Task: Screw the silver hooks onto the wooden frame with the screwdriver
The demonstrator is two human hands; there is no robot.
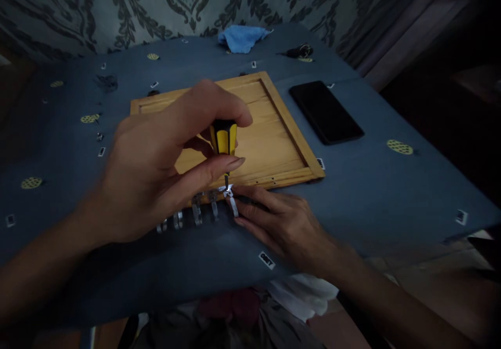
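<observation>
Left hand [156,177] grips yellow-black screwdriver [224,139] upright, tip on metal hook [231,199] at near edge of wooden panel [274,130]. Right hand [285,224] fingertips hold that hook, steadying it under the tip.

The left hand [156,166] grips a yellow-handled screwdriver [224,139] upright at the near edge of the wooden panel [270,140], tip on a metal hook [231,199] that the right hand [282,224] steadies; a phone [325,112] lies right of the panel.

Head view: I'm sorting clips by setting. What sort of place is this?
Likely a home room rather than a workshop: a blue printed tablecloth, a patterned curtain behind it, and a phone lying beside the wooden panel.
</observation>
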